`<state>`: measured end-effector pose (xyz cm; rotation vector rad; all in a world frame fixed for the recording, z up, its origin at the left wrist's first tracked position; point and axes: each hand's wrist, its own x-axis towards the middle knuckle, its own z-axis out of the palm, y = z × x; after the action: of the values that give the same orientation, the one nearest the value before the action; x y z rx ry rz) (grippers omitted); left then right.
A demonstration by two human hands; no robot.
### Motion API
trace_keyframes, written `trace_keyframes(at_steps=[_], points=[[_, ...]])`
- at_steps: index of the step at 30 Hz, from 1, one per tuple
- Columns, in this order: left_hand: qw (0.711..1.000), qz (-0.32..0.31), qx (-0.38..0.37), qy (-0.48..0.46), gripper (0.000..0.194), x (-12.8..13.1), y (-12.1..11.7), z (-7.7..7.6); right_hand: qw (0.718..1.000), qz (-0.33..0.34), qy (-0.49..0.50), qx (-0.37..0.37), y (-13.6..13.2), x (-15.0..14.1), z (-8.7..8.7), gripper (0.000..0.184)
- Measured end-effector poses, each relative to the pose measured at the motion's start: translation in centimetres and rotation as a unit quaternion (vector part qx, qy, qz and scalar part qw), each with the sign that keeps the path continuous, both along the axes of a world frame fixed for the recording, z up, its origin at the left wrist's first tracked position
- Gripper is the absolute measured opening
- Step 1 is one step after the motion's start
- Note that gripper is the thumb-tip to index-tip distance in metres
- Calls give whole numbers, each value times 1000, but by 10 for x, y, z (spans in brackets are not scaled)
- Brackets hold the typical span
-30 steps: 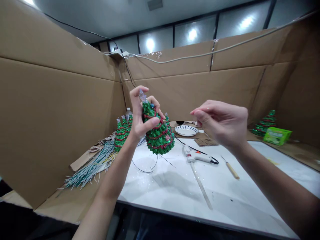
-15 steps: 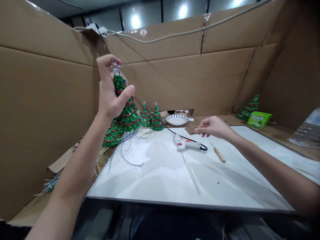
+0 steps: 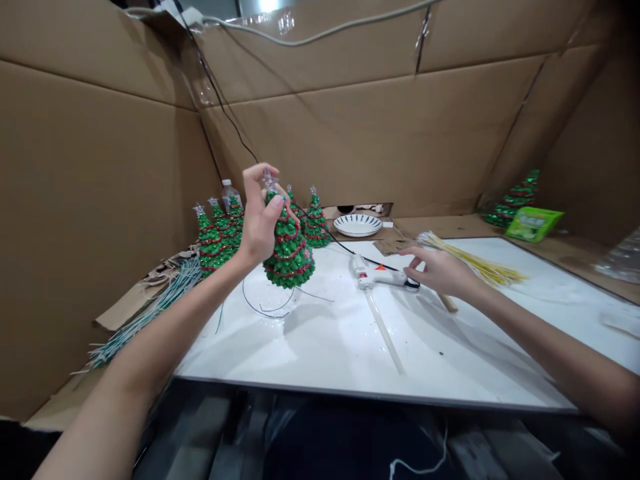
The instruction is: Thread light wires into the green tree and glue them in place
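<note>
White tabletop (image 3: 330, 347); left hand (image 3: 261, 223) holds green tree (image 3: 290, 261) above.

The left hand (image 3: 260, 223) grips a red-garlanded miniature Christmas tree (image 3: 290, 261) near its top, tilted, above the white counter (image 3: 325, 353). The right hand (image 3: 444, 271), thumb and forefinger parted, is beside the handle of a hot glue gun (image 3: 373, 272), a glue stick (image 3: 385, 333) extending from it. Beyond lie yellow wires (image 3: 483, 263) and a striped plate (image 3: 357, 227).
</note>
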<state>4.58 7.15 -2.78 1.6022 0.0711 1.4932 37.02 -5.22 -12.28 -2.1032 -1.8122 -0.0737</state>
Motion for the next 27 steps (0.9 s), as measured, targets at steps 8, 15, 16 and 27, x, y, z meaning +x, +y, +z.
trace_keyframes(at_steps=[8,15,16,27], points=[[999,0,-23,22,27,16,-6,-31,990,103,-95,-32,13,-29,-3,54],[999,-24,2,37,25,15,-21,-53,983,116,-108,-90,26,-30,-13,55],[999,-28,8,41,26,14,-22,-56,984,114,-107,-86,26,-29,-14,54],[996,-60,37,53,39,10,-16,-83,987,114,-87,-79,29,-24,-22,53]])
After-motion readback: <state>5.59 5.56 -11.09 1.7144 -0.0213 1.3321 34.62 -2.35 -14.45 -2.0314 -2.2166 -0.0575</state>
